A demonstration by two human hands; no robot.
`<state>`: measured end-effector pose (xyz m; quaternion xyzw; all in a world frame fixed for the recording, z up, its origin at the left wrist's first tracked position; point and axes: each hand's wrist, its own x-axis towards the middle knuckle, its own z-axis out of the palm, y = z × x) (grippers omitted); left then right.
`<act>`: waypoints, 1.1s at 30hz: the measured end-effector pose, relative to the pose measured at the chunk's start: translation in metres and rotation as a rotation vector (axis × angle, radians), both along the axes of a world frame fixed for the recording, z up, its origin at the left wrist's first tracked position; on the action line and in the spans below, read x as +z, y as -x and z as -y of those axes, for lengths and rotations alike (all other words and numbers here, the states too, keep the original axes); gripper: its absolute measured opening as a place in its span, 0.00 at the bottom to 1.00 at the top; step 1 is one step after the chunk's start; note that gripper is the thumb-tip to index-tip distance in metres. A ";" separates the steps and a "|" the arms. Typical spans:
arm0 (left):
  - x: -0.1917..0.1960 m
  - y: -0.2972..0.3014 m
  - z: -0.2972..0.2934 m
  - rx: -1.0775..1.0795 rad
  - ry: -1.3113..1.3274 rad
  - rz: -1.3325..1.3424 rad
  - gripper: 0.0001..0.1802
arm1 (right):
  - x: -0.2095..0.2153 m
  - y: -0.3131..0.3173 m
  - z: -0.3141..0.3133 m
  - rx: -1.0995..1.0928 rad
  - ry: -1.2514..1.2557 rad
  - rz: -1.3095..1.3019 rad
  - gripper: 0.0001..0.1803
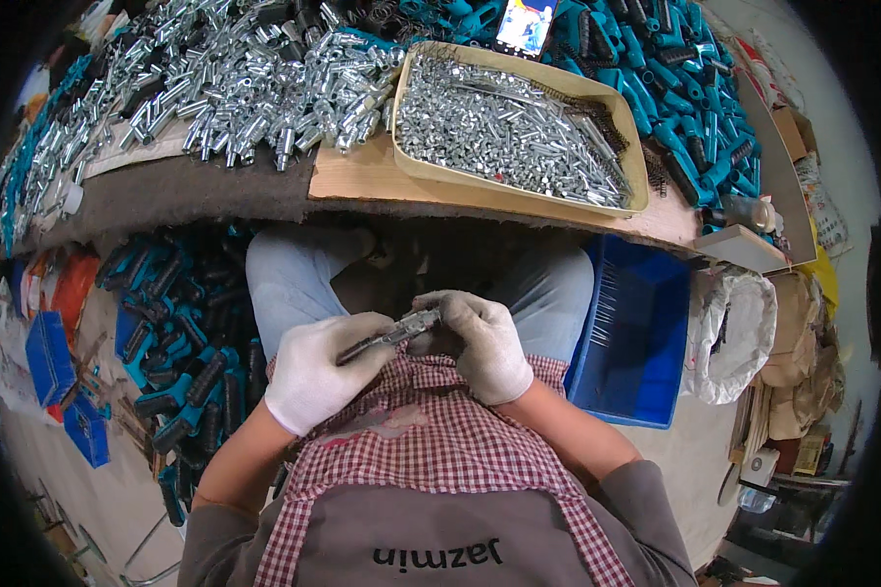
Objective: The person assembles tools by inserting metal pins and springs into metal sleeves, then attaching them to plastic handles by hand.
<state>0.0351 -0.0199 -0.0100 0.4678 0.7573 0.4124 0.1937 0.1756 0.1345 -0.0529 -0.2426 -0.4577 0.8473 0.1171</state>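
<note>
Over my lap I hold a slim silver metal part (399, 331) with a dark end, tilted up to the right. My left hand (325, 370), in a whitish work glove, is closed around its lower end. My right hand (487, 350), gloved the same way with greyed fingertips, pinches the upper end with thumb and fingers. Those fingers hide part of it, and its exact kind cannot be made out. Beyond my hands, on the bench, a cream tray (519, 196) holds many small shiny metal pieces, thin rods and dark springs.
Loose silver cylindrical parts (264, 93) cover the bench's left side. Teal parts (675, 108) and a lit phone (526, 24) lie at the back right. Teal-and-black handles (191, 362) are heaped at my left. A blue bin (646, 362) with thin rods and a white sack (739, 338) stand right.
</note>
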 end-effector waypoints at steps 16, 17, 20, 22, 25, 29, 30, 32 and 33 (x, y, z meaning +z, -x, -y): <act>-0.001 0.000 0.001 -0.093 -0.108 -0.318 0.11 | 0.002 0.003 0.001 -0.008 -0.013 0.005 0.23; 0.000 -0.001 0.001 -0.093 -0.107 -0.319 0.11 | -0.002 0.004 0.000 -0.045 -0.061 0.004 0.22; 0.006 -0.002 0.001 -0.013 -0.028 -0.232 0.11 | -0.004 0.007 0.001 -0.094 -0.085 -0.009 0.21; 0.009 -0.001 0.003 -0.010 0.055 -0.167 0.11 | -0.001 0.006 0.004 -0.108 -0.054 -0.021 0.21; 0.013 0.001 0.005 -0.006 0.053 -0.137 0.13 | 0.003 0.001 0.001 -0.033 -0.011 -0.005 0.22; 0.018 0.006 0.003 -0.007 0.093 -0.026 0.14 | 0.002 -0.002 -0.002 0.018 -0.019 -0.085 0.26; 0.022 0.007 0.002 0.016 0.120 0.082 0.13 | 0.002 -0.003 -0.002 0.027 -0.031 -0.120 0.26; 0.022 0.006 0.002 0.037 0.150 0.189 0.13 | -0.001 -0.003 -0.005 0.048 -0.009 -0.135 0.27; 0.019 0.007 0.004 -0.006 0.123 0.023 0.14 | -0.003 -0.002 -0.007 0.072 0.007 -0.150 0.28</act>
